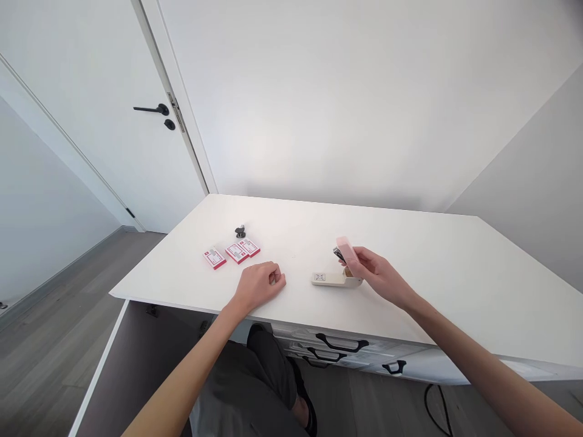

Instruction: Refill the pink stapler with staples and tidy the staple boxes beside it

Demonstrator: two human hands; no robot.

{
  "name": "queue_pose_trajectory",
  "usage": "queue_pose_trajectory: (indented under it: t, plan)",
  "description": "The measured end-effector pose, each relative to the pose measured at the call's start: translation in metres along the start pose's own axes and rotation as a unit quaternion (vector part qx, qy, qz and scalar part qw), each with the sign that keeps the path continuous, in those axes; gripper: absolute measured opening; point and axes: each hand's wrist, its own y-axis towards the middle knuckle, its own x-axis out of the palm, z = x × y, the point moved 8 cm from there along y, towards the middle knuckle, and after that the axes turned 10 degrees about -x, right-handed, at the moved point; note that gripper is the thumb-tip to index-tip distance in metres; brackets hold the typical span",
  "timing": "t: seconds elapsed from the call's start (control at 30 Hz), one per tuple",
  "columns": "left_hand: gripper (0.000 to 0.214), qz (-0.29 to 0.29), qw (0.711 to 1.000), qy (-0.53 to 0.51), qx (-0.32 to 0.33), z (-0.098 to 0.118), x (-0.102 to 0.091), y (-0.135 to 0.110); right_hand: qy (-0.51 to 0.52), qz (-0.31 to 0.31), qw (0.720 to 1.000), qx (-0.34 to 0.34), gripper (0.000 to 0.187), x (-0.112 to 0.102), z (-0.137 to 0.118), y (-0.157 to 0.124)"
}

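Observation:
A stapler (330,279) with a cream base and a pink top lies swung open on the white cabinet top. My right hand (374,270) grips its raised pink top between thumb and fingers, and the metal magazine shows beside it. Loosely closed, my left hand (262,284) rests on the surface left of the stapler; nothing shows in its curled fingers. Beyond that hand lie three small red and white boxes: one box (214,258) apart on the left, a middle box (237,252) and a right box (249,246) close together. A small dark staple remover (240,231) stands behind them.
The white cabinet top (423,273) runs against a wall at the back. Below its front edge are drawers with black handles (341,343) and an open cabinet door (98,364) at left. A white door with a black lever handle (152,110) is further left.

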Motion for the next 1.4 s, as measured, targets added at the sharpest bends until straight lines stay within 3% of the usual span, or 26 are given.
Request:
queue_pose_trajectory:
  t: [0.2, 0.5, 0.6, 0.77, 1.03, 1.23, 1.4]
  plan:
    - [0.025, 0.003, 0.998, 0.029, 0.047, 0.018, 0.004, -0.002, -0.095, -0.022, 0.995, -0.032, 0.036, -0.011, -0.007, -0.026]
    - [0.034, -0.077, 0.978, -0.159, 0.113, 0.103, 0.035, 0.0, -0.123, -0.037, 0.986, -0.105, 0.027, -0.007, -0.008, -0.035]
    - [0.029, -0.093, 0.969, -0.179, 0.142, 0.12, 0.04, 0.001, -0.116, -0.037, 0.987, -0.101, 0.026, -0.003, -0.007, -0.038]
    - [0.016, -0.084, 0.968, -0.188, 0.146, 0.124, 0.042, 0.001, -0.125, 0.006, 0.989, -0.08, 0.031, 0.004, -0.006, -0.043]
    - [0.024, -0.067, 0.97, -0.158, 0.172, 0.117, 0.051, -0.009, -0.111, 0.04, 0.99, -0.076, 0.025, 0.013, -0.003, -0.043]
    - [0.021, -0.084, 0.967, -0.127, 0.205, 0.119, 0.061, -0.013, -0.018, 0.057, 0.997, -0.057, 0.026, 0.017, 0.005, -0.045]
    - [0.026, -0.076, 0.973, -0.096, 0.194, 0.12, 0.061, -0.013, 0.069, 0.071, 0.994, -0.049, 0.031, 0.021, 0.012, -0.045]
